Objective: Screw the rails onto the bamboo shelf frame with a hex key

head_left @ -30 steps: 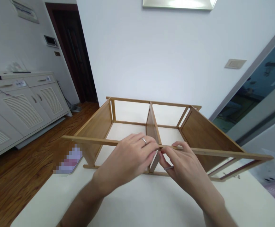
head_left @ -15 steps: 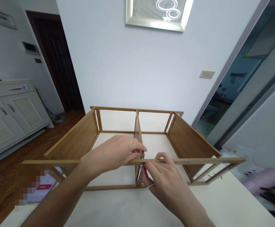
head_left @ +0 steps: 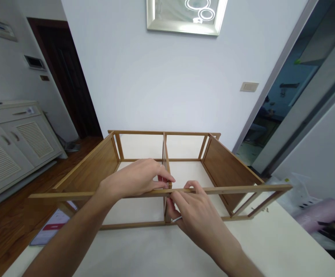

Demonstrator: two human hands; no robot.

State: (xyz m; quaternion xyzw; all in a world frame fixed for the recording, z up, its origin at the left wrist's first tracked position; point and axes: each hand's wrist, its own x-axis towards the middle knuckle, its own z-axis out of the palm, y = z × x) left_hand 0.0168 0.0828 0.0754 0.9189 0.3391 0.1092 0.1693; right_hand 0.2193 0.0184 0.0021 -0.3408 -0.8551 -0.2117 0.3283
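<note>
Two hands [head_left: 140, 176] [head_left: 197, 211] crowd the near rail's [head_left: 242, 189] middle, ends free.

We see the interior of a home. We recognise it by the white louvred cabinet [head_left: 30, 132], the dark door [head_left: 66, 67], the wood-grained floor [head_left: 0, 238], the wall-mounted screen [head_left: 35, 62], and the framed picture [head_left: 181, 27] and switch plate [head_left: 249, 87] on the pale wall [head_left: 161, 84].

The big, boxy wooden frame [head_left: 236, 189] is honey brown, with darker brown flat sides [head_left: 227, 167]. The flat table top [head_left: 132, 250] is white. The wide, smooth wall [head_left: 161, 84] is very pale blue. The tall door [head_left: 69, 77] is almost black, with a red-brown edge [head_left: 46, 23]. The low, boxy cupboard [head_left: 25, 157] is creamy white, with stripy slats [head_left: 33, 132]. The wooden floor [head_left: 0, 234] is brown with dark streaks. The fat, shiny roll [head_left: 325, 213] is pinkish purple.
</note>
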